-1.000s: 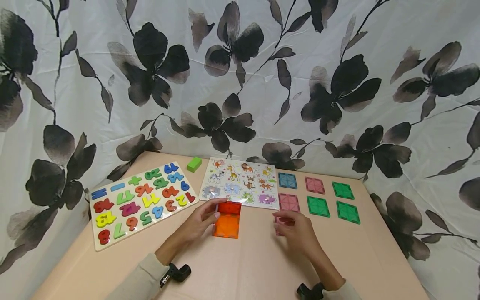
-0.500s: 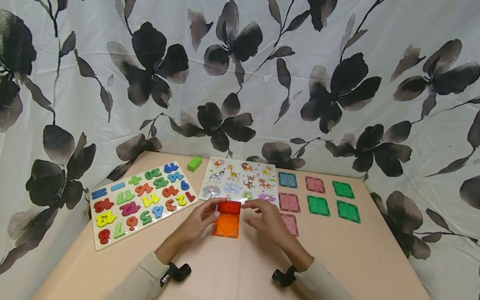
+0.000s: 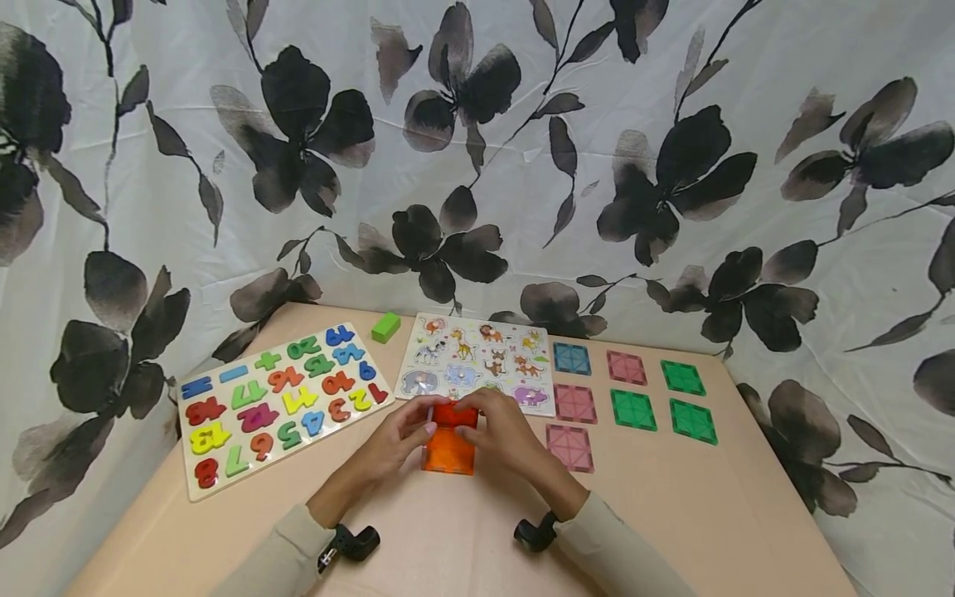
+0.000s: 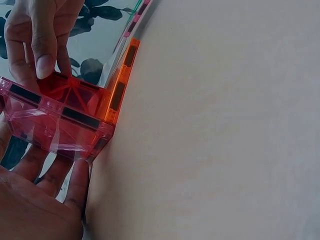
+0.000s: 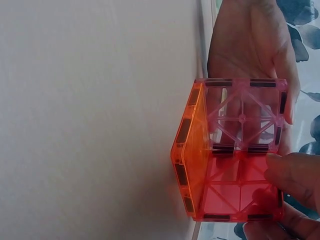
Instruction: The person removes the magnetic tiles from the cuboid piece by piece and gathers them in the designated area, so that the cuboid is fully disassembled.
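Observation:
An orange magnetic tile (image 3: 448,454) lies flat at the middle of the table. Joined to it, a red magnetic tile (image 5: 225,187) stands upright along its far edge. At the left side stands a pink magnetic tile (image 4: 55,127), meeting the red one at a corner. My left hand (image 3: 386,444) holds the pink tile, its fingers behind the clear panel. With thumb and fingers, my right hand (image 3: 507,435) pinches the red tile near its upper edge. In the head view the pink tile is mostly hidden by the left fingers.
Another pink tile (image 3: 569,448) lies right of the hands, with several pink, green and blue tiles beyond. Behind stands an animal puzzle board (image 3: 477,352), flat on the table. A number puzzle board (image 3: 283,406) is at left, and a green block (image 3: 385,327) behind it.
My right hand has moved left from the loose pink tile to the red tile and now pinches it. The left hand has stayed in place at the tiles.

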Demonstrator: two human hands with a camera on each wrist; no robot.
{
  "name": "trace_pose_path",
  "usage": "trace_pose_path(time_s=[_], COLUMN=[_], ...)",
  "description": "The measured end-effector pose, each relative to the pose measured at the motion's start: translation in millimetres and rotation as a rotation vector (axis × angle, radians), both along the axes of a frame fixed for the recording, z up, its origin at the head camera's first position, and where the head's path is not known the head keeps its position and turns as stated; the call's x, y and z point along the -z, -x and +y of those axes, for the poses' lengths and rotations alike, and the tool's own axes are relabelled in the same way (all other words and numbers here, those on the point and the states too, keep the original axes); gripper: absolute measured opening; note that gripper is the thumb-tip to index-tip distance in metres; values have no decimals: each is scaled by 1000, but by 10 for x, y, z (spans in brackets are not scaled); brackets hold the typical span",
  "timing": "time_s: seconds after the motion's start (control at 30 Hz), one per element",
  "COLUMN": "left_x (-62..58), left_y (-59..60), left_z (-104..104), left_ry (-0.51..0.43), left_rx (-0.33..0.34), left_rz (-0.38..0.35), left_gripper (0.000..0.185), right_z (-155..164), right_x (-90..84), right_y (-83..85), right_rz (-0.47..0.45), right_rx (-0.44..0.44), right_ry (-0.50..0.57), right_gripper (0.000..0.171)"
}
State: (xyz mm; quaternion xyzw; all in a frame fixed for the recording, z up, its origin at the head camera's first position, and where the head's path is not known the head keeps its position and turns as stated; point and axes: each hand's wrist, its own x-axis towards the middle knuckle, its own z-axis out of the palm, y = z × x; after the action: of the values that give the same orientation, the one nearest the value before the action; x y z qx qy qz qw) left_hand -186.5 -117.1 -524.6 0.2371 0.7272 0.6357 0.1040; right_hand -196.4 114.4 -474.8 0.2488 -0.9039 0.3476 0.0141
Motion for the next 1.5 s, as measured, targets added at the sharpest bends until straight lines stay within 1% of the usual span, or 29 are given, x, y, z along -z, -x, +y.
trace_pose_path(time_s=[0.17, 0.3, 0.5, 0.67, 0.77, 0.93, 1.03, 1.1, 1.27, 1.4, 1.5], left_x=[3, -3, -11, 7, 7, 2, -2, -6, -14, -19, -19], left_y=[-12, -24, -33, -26, -20, -15, -13, -13, -13, -12, -12], left_z=[-19, -40, -33, -21, -17, -13, -10, -7, -3, 2, 2], left_ry=[-1, -20, -23, -19, -13, 2, 10, 11, 5, 9, 8], left_rx=[11, 17, 20, 23, 16, -3, -11, -15, -20, -23, -22], left_rz=[26, 54, 5, 20, 19, 1, -18, -33, -34, -25, -23], left_gripper=[44, 43, 42, 43, 43, 42, 42, 42, 42, 41, 41], right_z=[-19, -13, 45, 85, 105, 158, 225, 281, 452, 635, 802], right_x=[16, 20, 32, 44, 41, 34, 25, 4, -61, -78, -74], right_y=[24, 45, 70, 64, 62, 60, 45, 20, -68, -132, -173], right_rz=[-22, -41, -82, -92, -86, -25, -4, -11, -63, -93, -110], right_rx=[13, 29, 77, 108, 136, 191, 231, 258, 343, 410, 438], right_ry=[9, 36, 80, 109, 118, 124, 134, 150, 186, 197, 205], right_gripper=[20, 21, 20, 20, 24, 27, 29, 31, 36, 35, 33])
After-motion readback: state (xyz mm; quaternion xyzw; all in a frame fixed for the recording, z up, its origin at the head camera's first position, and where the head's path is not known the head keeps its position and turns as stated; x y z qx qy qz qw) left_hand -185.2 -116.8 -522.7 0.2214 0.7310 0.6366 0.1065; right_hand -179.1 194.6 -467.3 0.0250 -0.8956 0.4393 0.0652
